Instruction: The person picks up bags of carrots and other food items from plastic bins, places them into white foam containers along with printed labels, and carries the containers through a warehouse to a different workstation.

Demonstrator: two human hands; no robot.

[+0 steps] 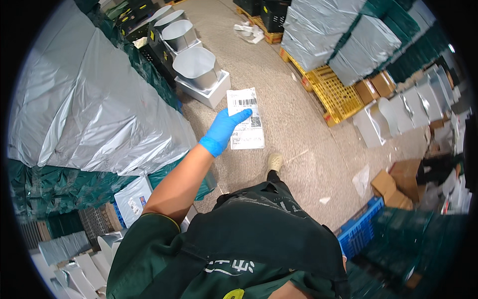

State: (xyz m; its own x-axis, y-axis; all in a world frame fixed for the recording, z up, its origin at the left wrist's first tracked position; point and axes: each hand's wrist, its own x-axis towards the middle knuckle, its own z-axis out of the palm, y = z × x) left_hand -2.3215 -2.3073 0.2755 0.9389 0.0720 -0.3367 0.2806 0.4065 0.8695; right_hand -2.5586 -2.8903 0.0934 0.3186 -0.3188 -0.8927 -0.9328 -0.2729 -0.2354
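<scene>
My left hand (pixel 226 129), in a blue disposable glove, is stretched out before me over the floor. Between thumb and fingers it grips a white printed paper slip (pixel 247 138) with a barcode, a square code and writing. The thumb lies across the slip's face; the other fingers are mostly hidden behind it. Just beyond the slip stands a white foam box (pixel 209 95) with a silvery foil liner (pixel 196 69) standing up out of it. My right hand is out of view.
At the left rises a stack under silver sheeting (pixel 93 101). Ahead right, a yellow plastic pallet (pixel 336 95) bears silver-wrapped goods (pixel 366 48). More lined foam boxes (pixel 368 123) stand at the right. A blue pallet (pixel 360 224) and torn cardboard (pixel 396 187) lie at the lower right.
</scene>
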